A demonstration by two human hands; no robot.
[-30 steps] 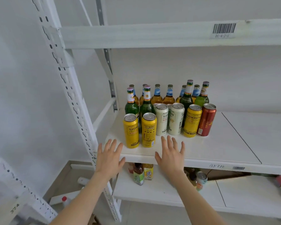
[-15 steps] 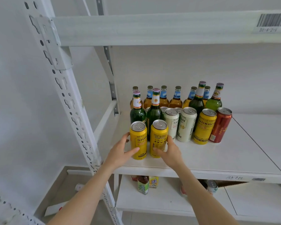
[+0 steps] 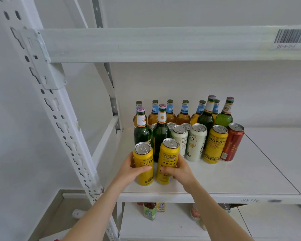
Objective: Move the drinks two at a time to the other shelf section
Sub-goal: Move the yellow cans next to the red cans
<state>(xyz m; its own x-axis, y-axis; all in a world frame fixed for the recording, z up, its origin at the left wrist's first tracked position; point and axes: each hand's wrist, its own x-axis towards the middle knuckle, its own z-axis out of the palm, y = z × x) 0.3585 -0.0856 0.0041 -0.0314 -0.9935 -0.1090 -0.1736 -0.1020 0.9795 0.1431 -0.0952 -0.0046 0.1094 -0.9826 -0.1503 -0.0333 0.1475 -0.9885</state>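
Two yellow cans stand at the front of the white shelf [image 3: 215,181]. My left hand [image 3: 129,171] wraps the left yellow can [image 3: 143,159], thumb across its front. My right hand [image 3: 179,169] grips the right yellow can [image 3: 169,157], which leans slightly right. Behind them stand two dark green bottles [image 3: 160,131], two white cans [image 3: 195,142], another yellow can [image 3: 215,144], a red can [image 3: 232,141], and a back row of several amber bottles [image 3: 183,113] and green bottles.
A white perforated upright post [image 3: 63,122] rises at the left. The shelf beam above [image 3: 163,44] carries a barcode label [image 3: 290,38]. A seam [image 3: 271,164] divides the shelf; the right section is bare. A lower shelf holds several bottles and cans [image 3: 149,212].
My hands rose from below the shelf edge, reached the two front yellow cans and closed around them. The right can now tilts. The view has moved closer.
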